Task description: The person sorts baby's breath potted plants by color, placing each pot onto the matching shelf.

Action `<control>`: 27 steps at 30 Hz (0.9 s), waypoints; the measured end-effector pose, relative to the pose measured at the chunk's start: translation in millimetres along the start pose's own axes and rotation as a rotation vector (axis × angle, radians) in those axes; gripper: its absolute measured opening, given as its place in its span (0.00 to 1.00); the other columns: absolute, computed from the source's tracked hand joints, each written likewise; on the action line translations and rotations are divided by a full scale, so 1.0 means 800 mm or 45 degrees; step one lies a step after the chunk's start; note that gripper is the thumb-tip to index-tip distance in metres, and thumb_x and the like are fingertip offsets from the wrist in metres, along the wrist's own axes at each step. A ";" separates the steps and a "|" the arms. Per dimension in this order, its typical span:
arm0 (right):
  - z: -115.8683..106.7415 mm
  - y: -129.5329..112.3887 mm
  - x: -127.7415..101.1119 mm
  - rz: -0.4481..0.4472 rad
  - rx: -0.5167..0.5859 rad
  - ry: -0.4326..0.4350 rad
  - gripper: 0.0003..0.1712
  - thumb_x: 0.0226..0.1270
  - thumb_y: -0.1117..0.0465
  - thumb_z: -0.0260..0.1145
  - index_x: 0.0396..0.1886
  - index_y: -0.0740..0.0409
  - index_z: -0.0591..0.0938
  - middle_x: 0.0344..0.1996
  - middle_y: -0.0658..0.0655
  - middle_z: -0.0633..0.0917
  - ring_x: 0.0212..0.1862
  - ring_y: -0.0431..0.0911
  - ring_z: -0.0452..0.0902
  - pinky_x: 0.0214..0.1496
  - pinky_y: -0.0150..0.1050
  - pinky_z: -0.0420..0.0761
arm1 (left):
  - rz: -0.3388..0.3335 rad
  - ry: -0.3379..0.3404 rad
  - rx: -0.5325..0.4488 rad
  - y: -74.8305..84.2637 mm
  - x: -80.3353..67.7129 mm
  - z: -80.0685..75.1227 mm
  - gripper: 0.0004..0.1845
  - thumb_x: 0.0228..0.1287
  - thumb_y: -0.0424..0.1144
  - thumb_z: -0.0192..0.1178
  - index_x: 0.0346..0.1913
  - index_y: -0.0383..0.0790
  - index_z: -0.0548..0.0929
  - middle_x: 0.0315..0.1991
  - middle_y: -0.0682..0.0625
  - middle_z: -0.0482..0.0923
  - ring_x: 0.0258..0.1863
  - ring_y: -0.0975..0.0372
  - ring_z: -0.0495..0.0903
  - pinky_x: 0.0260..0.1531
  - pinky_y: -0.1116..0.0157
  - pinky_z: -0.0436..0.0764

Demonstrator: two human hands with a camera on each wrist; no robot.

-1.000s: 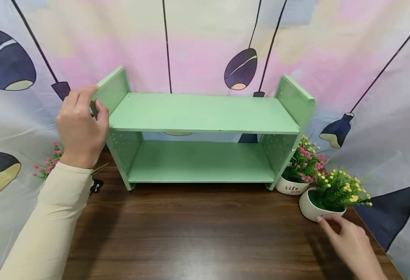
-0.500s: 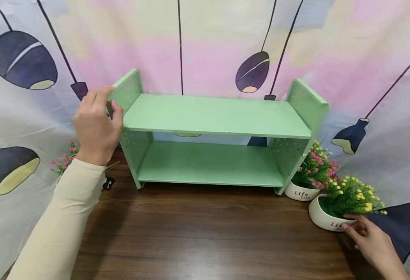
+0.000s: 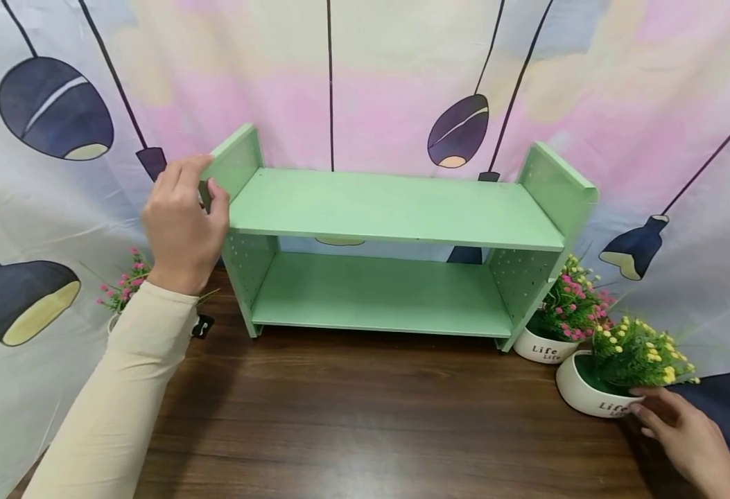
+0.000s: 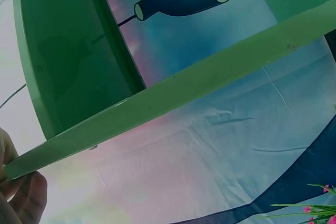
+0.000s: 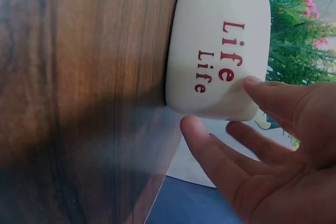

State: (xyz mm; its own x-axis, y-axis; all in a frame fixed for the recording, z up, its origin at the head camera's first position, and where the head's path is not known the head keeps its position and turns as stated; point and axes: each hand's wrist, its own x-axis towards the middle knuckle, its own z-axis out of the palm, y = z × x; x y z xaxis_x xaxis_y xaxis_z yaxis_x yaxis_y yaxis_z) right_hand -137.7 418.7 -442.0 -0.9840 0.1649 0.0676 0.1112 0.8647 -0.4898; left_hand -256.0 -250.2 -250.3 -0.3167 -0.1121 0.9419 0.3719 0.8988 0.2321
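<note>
My left hand (image 3: pixel 184 222) pinches the upper front corner of the left side panel of a light green two-tier shelf (image 3: pixel 396 208); the left wrist view shows fingertips (image 4: pixel 34 187) on both sides of the panel (image 4: pixel 157 100). My right hand (image 3: pixel 689 433) is at the right end of a white flowerpot (image 3: pixel 595 395) with "Life" on it, planted with yellow artificial flowers (image 3: pixel 645 350). In the right wrist view, one fingertip (image 5: pixel 253 80) overlaps the pot's lettered side near its rim. Other fingertips sit right at its end, spread and not curled.
A second white pot (image 3: pixel 545 350) with pink and yellow flowers stands between the shelf's right side and the first pot. Pink flowers (image 3: pixel 124 281) show behind my left forearm. A brown wooden tabletop (image 3: pixel 365 416) spreads in front; a printed curtain (image 3: pixel 377 83) hangs behind.
My right hand has moved right from the front of the nearer flowerpot to its right end. The whole view has shifted, so the shelf appears further right. My left hand keeps its hold.
</note>
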 end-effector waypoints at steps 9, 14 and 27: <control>0.007 0.007 -0.003 -0.154 -0.141 0.301 0.08 0.66 0.74 0.71 0.44 0.72 0.86 0.42 0.71 0.82 0.40 0.66 0.78 0.36 0.57 0.76 | 0.022 -0.008 0.008 0.001 -0.001 -0.002 0.16 0.70 0.28 0.57 0.57 0.32 0.86 0.52 0.35 0.86 0.49 0.36 0.83 0.45 0.37 0.79; 0.006 0.008 -0.005 -0.222 -0.152 0.401 0.07 0.61 0.77 0.73 0.40 0.69 0.89 0.40 0.65 0.81 0.35 0.43 0.73 0.31 0.33 0.65 | 0.006 0.004 -0.001 0.000 0.000 -0.001 0.16 0.69 0.28 0.58 0.57 0.32 0.86 0.52 0.35 0.86 0.50 0.37 0.84 0.45 0.37 0.79; 0.004 0.003 -0.011 -0.110 -0.077 0.373 0.06 0.68 0.73 0.71 0.44 0.70 0.87 0.45 0.72 0.84 0.36 0.18 0.62 0.27 0.20 0.65 | -0.005 0.004 -0.005 0.002 0.000 0.000 0.16 0.70 0.28 0.58 0.57 0.32 0.86 0.52 0.35 0.86 0.51 0.38 0.84 0.45 0.36 0.80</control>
State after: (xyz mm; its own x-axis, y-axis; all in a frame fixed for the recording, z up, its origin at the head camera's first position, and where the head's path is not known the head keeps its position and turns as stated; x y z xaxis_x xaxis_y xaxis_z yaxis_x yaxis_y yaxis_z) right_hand -129.2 417.6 -446.5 -0.9091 0.2118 0.3586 0.0459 0.9068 -0.4192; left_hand -255.6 -248.7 -249.7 -0.3158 -0.1168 0.9416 0.3742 0.8966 0.2367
